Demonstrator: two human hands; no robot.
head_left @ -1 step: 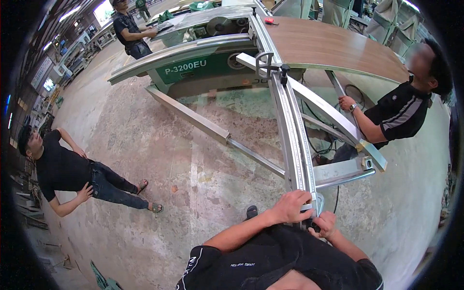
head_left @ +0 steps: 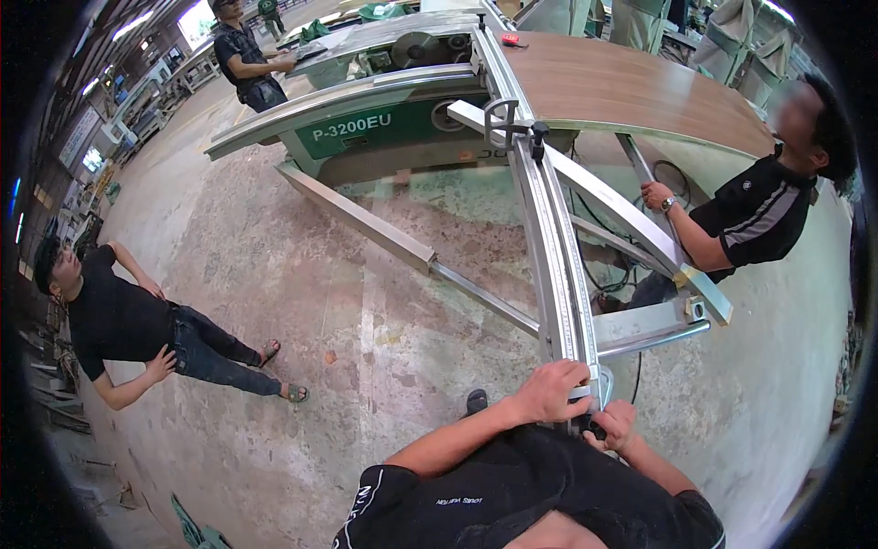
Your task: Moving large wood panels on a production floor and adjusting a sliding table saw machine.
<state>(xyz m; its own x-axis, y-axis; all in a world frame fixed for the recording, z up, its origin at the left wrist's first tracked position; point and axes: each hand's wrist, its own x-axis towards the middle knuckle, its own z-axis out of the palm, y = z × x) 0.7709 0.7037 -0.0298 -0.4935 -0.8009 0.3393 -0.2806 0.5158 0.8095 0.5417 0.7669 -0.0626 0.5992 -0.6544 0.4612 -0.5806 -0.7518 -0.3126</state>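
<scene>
A long silver fence rail with a measuring scale runs from the sliding-table saw to my body. At its near end, my left hand is closed over the rail, fingers curled across its top. Just to the right and lower, my right hand is closed on a black knob beneath the rail's end. The fingers hide most of that knob. Beside it, a pale metal bracket shows between my hands. A black flip stop sits farther up the rail.
The green saw body stands ahead, its support arm slanting toward me. A brown panel lies at the far right, with a red tape measure nearby. One person grips a metal bar at right; another stands at left; cables trail on the floor.
</scene>
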